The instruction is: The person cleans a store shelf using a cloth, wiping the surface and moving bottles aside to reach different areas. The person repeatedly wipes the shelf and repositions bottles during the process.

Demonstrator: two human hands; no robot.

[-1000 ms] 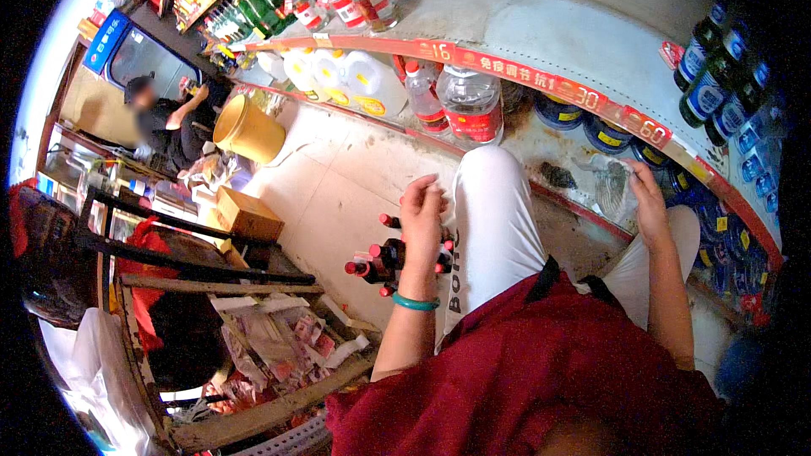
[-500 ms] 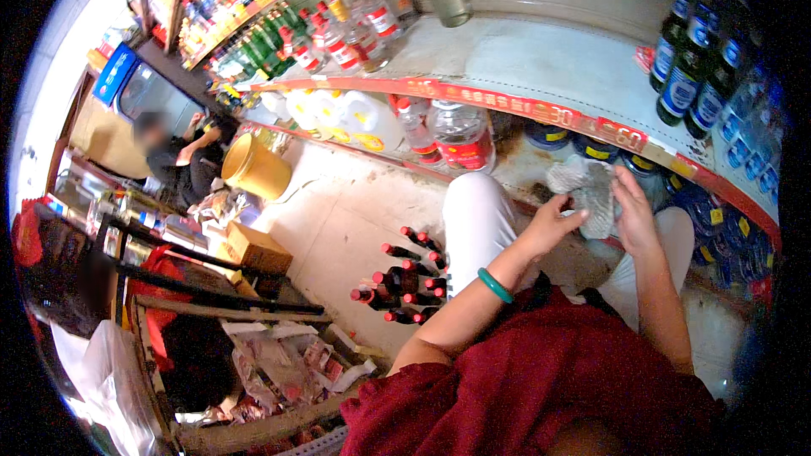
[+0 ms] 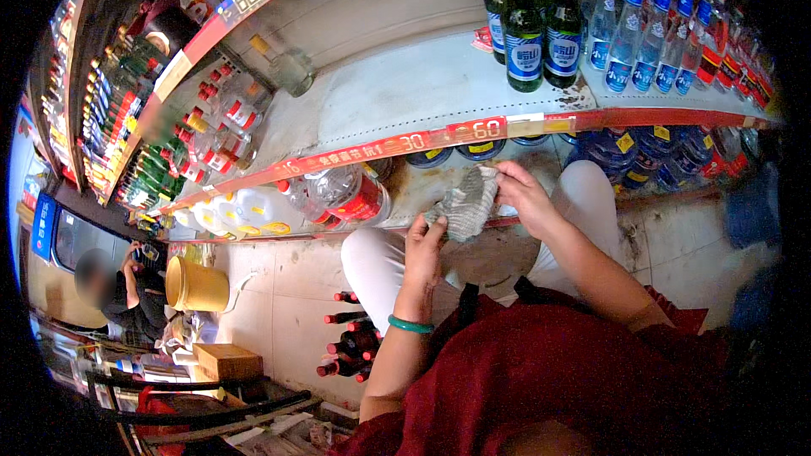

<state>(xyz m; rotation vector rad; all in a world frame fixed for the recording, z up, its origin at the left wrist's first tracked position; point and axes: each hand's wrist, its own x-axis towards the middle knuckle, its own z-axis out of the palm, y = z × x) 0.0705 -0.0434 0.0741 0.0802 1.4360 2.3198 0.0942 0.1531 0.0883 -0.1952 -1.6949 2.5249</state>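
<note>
Between my hands, in front of the lower shelf, hangs a grey-white ribbed cloth (image 3: 470,204), folded and partly crumpled. My left hand (image 3: 423,245) pinches its lower left side between thumb and fingers, a green bangle (image 3: 410,324) around that wrist. The upper right corner is gripped by my right hand (image 3: 525,194), with the thumb and fingertips closed on it. Both hands are above the space between my knees. The white shelf board (image 3: 393,101) stands just beyond, bare over much of its middle.
Green bottles (image 3: 524,46) and clear blue-capped bottles (image 3: 657,42) stand on the shelf's right. Large clear jugs (image 3: 342,194) sit underneath. Dark red-capped bottles (image 3: 355,342) are on the floor by my left leg. Farther left are a yellow bucket (image 3: 196,284), a cardboard box (image 3: 228,361) and a seated person (image 3: 127,295).
The view has turned to the right, bringing more of the shelf's right side into sight. The cloth has been reshaped into a narrower fold, and both hands still hold it.
</note>
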